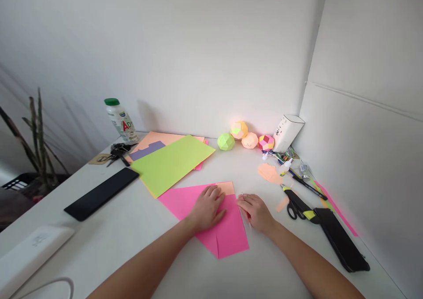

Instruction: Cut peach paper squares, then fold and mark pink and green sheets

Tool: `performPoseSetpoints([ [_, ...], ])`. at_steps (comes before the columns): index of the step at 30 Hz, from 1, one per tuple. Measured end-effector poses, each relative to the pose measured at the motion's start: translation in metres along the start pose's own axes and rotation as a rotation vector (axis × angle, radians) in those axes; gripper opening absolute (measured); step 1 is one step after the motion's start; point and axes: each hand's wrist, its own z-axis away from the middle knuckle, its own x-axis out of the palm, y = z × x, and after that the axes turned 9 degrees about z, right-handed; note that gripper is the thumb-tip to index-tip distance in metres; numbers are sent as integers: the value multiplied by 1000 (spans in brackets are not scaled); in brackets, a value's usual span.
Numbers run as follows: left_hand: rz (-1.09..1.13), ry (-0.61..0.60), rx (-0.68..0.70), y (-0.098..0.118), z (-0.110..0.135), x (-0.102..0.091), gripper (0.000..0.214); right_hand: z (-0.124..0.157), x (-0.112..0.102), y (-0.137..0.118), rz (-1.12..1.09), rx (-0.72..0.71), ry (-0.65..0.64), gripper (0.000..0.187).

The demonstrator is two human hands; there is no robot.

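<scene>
A pink sheet of paper (185, 200) lies on the white table, with a fold near its front corner and an orange sheet (228, 186) peeking out at its far edge. My left hand (208, 208) rests flat on the pink sheet, fingers stretched out. My right hand (256, 211) is closed round a thin red pen or blade (248, 217) at the sheet's right edge; its tip touches the paper.
A stack of green, orange and purple sheets (172, 160) lies behind. Several paper balls (244, 139), a white box (287, 132), scissors (295, 204), pens, a black case (342, 241), a bottle (120, 120), keys and a black phone (101, 193) surround the spot.
</scene>
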Motion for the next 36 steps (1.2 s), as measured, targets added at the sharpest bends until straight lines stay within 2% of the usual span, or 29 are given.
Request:
performPoseSetpoints([
  [5, -13, 29, 21, 2, 0, 3, 31, 9, 3, -4, 126, -86, -17, 33],
  [10, -12, 33, 23, 7, 3, 4, 25, 13, 9, -4, 126, -73, -14, 30],
  [14, 3, -15, 55, 33, 27, -1, 26, 10, 11, 1, 38, -24, 16, 26],
  [17, 47, -95, 143, 59, 49, -11, 34, 8, 8, 4, -46, 21, 46, 18],
  [20, 179, -168, 225, 71, 58, -21, 24, 9, 2, 6, -101, 65, 64, 18],
  [23, 261, -115, 250, 64, 53, -25, 22, 11, -5, 4, -135, 36, 30, 25],
  [27, 172, 21, 88, 41, 48, -20, 28, 11, -14, -5, -128, -141, -145, 32],
  [30, 109, 20, -14, 27, 48, -12, 34, 12, -21, -15, 2, -218, -234, 30],
  [36, 148, 5, -27, 15, 48, -5, 37, 19, -32, -34, 113, -226, -270, 19],
])
